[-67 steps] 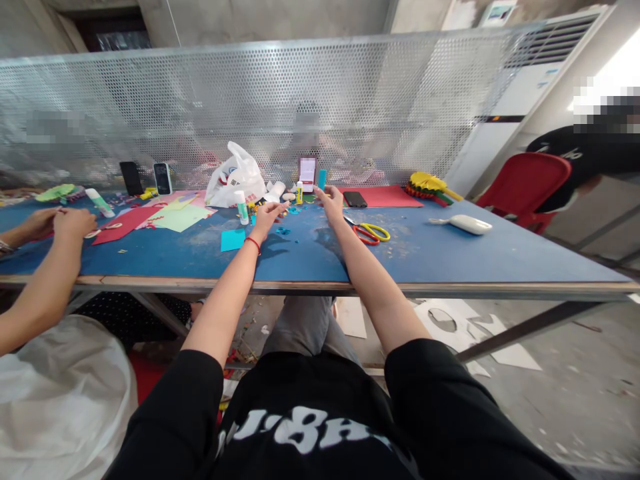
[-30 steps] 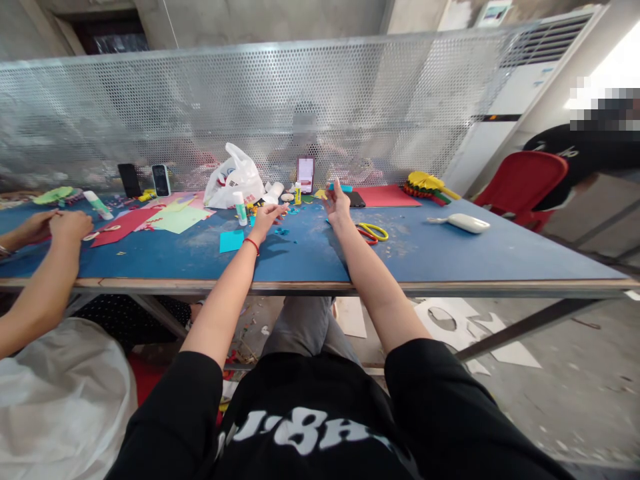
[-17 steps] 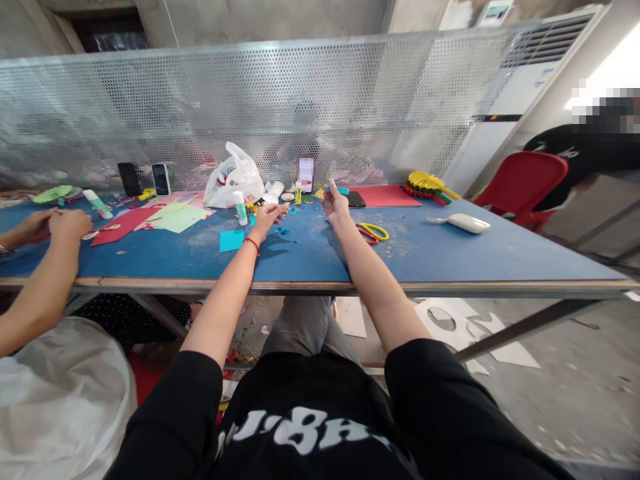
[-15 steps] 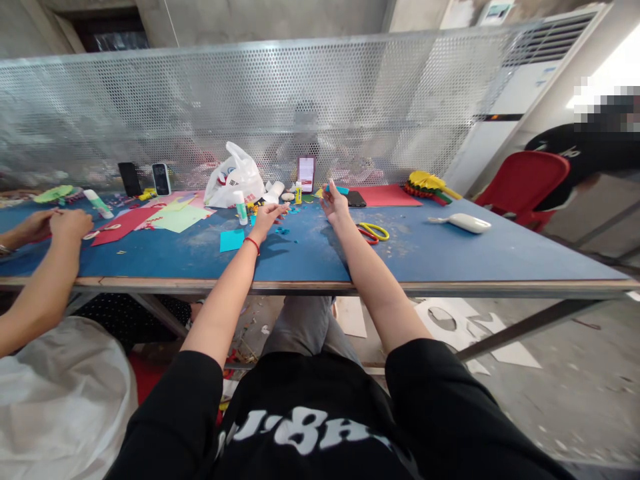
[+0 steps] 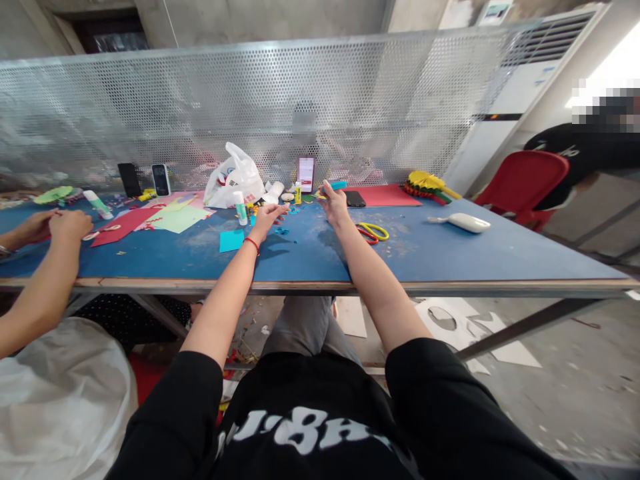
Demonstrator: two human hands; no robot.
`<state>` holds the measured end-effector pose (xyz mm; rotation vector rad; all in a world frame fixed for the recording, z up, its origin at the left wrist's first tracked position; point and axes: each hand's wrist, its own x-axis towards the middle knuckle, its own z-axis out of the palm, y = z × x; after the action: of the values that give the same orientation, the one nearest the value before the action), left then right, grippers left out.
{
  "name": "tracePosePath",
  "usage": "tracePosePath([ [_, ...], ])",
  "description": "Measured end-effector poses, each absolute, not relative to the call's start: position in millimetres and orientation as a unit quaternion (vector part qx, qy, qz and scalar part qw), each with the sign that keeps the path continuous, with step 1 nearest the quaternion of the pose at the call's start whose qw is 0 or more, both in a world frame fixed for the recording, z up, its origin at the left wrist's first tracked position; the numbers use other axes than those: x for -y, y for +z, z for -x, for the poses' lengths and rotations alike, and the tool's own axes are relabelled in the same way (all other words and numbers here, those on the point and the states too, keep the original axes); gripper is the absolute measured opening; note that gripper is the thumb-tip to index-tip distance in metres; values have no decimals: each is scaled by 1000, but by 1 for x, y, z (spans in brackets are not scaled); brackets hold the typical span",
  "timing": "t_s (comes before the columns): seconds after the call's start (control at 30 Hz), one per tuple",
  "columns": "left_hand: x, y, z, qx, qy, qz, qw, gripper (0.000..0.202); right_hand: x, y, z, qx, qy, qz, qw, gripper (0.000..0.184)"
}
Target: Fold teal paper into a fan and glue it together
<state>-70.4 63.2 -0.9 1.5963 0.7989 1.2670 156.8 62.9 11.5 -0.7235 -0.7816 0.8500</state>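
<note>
My right hand (image 5: pixel 334 205) is raised a little over the table, its fingers closed on a strip of blue paper (image 5: pixel 338 185) that sticks out to the right. A small yellow bit shows at its fingertips, too small to name. My left hand (image 5: pixel 267 221), with a red cord on the wrist, rests low over the table with fingers stretched to the right and apart. Small blue paper scraps (image 5: pixel 283 231) lie beside its fingertips. A square of blue paper (image 5: pixel 231 241) lies left of it, and a glue stick (image 5: pixel 241 209) stands just behind.
Red-and-yellow-handled scissors (image 5: pixel 374 232) lie right of my right forearm. Behind are a white plastic bag (image 5: pixel 236 180), an upright phone (image 5: pixel 306 175), a flat phone (image 5: pixel 355 199) and red paper (image 5: pixel 390 195). A white object (image 5: pixel 467 223) lies far right. At left, another person's hands (image 5: pixel 70 225) work.
The blue strip in my right hand has tilted and now shows more of its length above the fingers. My right hand has turned slightly; my left hand stays put.
</note>
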Motion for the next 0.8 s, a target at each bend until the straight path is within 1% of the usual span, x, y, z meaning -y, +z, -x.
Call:
tracePosePath([
  [0.13, -63, -1, 71, -327, 514, -647, 458, 47, -59, 14, -158, 355, 399, 336, 776, 24],
  [0.33, -65, -3, 71, -326, 514, -655, 449, 44, -53, 14, -146, 416, 440, 342, 719, 28],
  [0.43, -66, -4, 70, -329, 511, -656, 446, 37, -53, 11, -134, 462, 399, 388, 690, 31],
  [0.53, -66, -4, 70, -331, 520, -655, 437, 35, -52, 6, -126, 541, 318, 433, 647, 35],
  [0.6, -65, -4, 70, -323, 520, -664, 428, 39, -49, 3, -122, 608, 221, 484, 589, 36],
  [0.63, -65, -4, 70, -316, 517, -672, 425, 41, -46, 2, -121, 641, 159, 518, 543, 35],
  [0.7, -66, -5, 69, -302, 511, -686, 422, 48, -40, 1, -118, 696, 36, 577, 426, 34],
  [0.77, -68, -7, 68, -298, 504, -689, 427, 53, -35, 2, -115, 726, -42, 603, 328, 36],
  [0.8, -69, -8, 67, -301, 503, -688, 428, 54, -34, 2, -113, 735, -62, 605, 299, 37],
])
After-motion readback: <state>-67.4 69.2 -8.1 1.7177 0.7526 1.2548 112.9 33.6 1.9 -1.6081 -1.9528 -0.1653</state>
